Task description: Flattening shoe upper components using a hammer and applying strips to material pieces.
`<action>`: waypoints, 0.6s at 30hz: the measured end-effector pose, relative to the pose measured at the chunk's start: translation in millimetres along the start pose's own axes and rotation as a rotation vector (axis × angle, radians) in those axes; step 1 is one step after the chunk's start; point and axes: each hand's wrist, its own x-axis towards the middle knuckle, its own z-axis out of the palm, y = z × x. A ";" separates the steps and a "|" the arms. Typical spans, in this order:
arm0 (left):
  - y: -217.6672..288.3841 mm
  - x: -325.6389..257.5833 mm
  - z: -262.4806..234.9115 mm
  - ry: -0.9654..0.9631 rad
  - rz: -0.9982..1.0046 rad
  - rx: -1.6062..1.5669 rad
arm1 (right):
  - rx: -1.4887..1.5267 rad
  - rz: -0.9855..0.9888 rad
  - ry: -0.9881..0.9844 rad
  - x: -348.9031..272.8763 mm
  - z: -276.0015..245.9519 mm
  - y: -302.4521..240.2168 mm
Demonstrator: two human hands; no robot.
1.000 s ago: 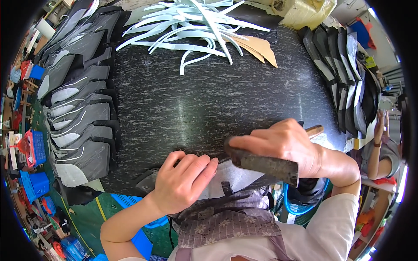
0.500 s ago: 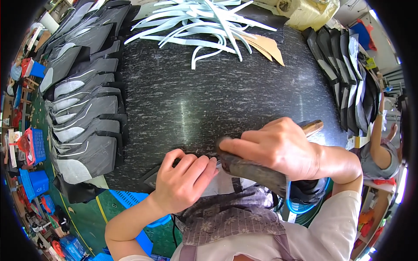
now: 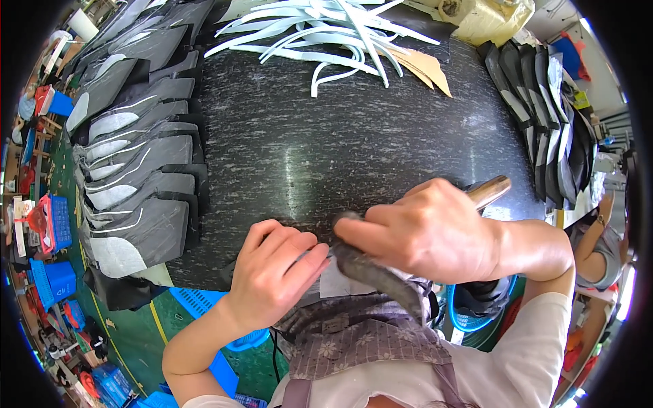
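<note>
At the table's near edge, a flat black-and-grey piece lies mostly under my hands. My left hand is closed over its left part with bent fingers, fingertips pressed down and the thumb hidden. Just to the right, my right hand is wrapped round a hammer. The hammer's dark curved head shows below my fingers, and its wooden handle sticks out past the far side of the hand. My right index finger lies along the head, close to the left fingertips.
Overlapping black-and-grey pieces line the table's left side; more black pieces stand at the right. Pale blue strips and a tan scrap lie at the far edge. A blue basket sits below right. Another person is at the right.
My left hand has moved slightly up and left. The hammer has tilted in my right hand, its head turning more steeply downward. The view has shifted a little.
</note>
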 end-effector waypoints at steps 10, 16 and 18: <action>3.3 -14.6 -18.9 -0.160 0.173 0.287 | -0.015 -0.037 -0.053 8.2 10.6 -3.8; -11.4 -9.9 -34.5 -0.170 -0.109 -0.061 | 0.090 -0.051 0.012 15.2 22.4 -4.1; -12.4 -10.6 -35.0 -0.152 -0.100 -0.075 | 0.087 -0.056 0.015 19.6 18.3 0.3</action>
